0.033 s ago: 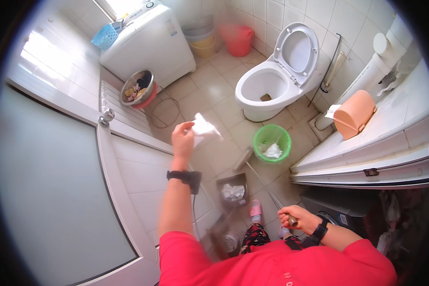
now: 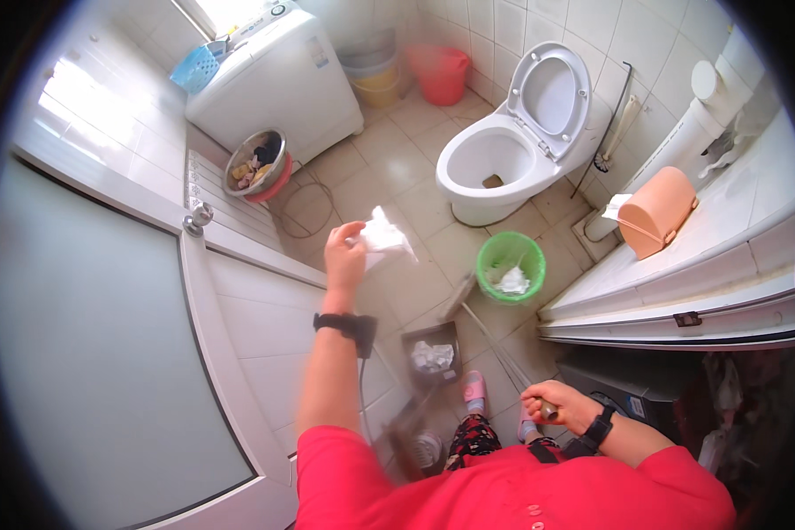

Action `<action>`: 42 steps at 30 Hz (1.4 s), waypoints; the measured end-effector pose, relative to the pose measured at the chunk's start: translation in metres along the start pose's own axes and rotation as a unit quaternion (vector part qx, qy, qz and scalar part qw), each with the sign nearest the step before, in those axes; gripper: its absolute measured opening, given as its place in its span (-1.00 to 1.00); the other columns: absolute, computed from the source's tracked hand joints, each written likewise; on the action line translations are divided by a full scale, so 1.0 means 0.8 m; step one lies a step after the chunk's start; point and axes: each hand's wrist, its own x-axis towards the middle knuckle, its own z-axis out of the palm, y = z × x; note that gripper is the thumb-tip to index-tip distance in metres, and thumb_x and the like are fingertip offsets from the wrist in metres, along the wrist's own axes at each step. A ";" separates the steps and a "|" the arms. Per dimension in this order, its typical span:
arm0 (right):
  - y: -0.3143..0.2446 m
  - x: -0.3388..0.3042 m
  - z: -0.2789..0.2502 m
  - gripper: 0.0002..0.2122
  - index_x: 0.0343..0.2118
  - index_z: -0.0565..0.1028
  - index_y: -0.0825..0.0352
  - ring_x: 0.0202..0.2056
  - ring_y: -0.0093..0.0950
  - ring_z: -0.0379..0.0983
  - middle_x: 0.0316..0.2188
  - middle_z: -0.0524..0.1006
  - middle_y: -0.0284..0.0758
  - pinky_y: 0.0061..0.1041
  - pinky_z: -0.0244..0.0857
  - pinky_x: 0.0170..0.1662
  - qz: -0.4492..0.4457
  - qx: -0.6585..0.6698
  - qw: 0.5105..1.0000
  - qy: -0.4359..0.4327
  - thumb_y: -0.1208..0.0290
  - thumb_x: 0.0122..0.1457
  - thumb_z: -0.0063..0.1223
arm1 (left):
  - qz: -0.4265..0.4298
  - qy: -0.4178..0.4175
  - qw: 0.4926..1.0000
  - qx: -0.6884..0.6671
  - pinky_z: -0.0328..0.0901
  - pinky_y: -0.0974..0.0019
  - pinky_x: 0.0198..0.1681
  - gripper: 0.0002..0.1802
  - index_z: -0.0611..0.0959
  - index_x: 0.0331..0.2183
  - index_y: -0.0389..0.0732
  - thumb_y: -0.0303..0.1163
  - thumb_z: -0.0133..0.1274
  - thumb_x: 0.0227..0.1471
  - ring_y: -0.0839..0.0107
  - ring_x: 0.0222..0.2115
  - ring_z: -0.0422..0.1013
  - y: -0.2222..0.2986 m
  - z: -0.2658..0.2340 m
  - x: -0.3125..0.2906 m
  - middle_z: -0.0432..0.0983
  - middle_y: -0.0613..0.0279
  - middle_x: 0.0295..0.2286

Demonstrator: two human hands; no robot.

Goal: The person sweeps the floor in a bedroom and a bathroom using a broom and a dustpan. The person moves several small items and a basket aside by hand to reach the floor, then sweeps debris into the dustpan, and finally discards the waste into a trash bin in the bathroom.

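Note:
My left hand [image 2: 345,254] is raised over the floor, fingers closed on a white tissue [image 2: 386,237]. Low on the right, my right hand [image 2: 549,403] grips the end of a long, thin broom handle [image 2: 501,353]. The handle slants away to a greyish broom head [image 2: 458,297], close against the left side of a green waste bin [image 2: 533,261]. Inside the bin lies crumpled white paper [image 2: 512,281] on a clear liner. Between my two arms a dark dustpan [image 2: 453,369] rests on the floor with crumpled white tissues [image 2: 433,356] in it.
An open toilet [image 2: 477,168] stands behind the bin. To the right, a peach tissue box [image 2: 658,212] sits on a white ledge. A glazed door [image 2: 196,291] stands at left; beyond it are a metal basin [image 2: 278,144] of clothes, a washing machine [image 2: 283,84] and buckets.
The green bin has shifted slightly right, and the broom head has moved right beside it. Both my hands have moved slightly right, still holding the tissue and the broom.

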 end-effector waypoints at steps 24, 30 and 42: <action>0.059 -0.198 -0.128 -0.93 -0.49 0.39 0.36 -0.73 -0.62 0.25 -0.73 0.32 -0.41 -0.62 0.15 -0.69 -0.048 -0.210 0.975 0.045 0.49 0.01 -0.01 | -0.048 -0.267 0.952 0.138 0.22 0.28 -0.06 -0.41 0.39 0.01 -0.20 -0.34 0.15 -0.10 0.31 -0.05 0.29 0.164 -0.152 -0.203 0.36 0.15 -0.06; 0.068 -0.194 -0.145 -0.92 -0.53 0.42 0.38 -0.72 -0.60 0.34 -0.73 0.41 -0.35 -0.59 0.19 -0.70 -0.067 -0.388 0.908 0.141 0.49 -0.07 0.05 | -0.338 -0.254 0.898 0.123 0.33 0.22 -0.22 -0.42 0.35 -0.04 -0.36 -0.34 0.14 -0.09 0.24 -0.30 0.40 0.128 -0.112 -0.395 0.44 -0.01 -0.24; 0.098 -0.195 -0.214 -0.88 -0.49 0.39 0.50 -0.71 -0.54 0.34 -0.70 0.41 -0.28 -0.54 0.23 -0.69 -0.075 -0.383 0.913 0.115 0.52 -0.05 -0.03 | -0.522 -0.030 0.815 -0.248 0.17 0.45 -0.67 -0.66 0.40 -0.21 -0.20 -0.46 0.07 -0.11 0.54 -0.71 0.21 0.181 -0.068 -0.455 0.28 0.33 -0.61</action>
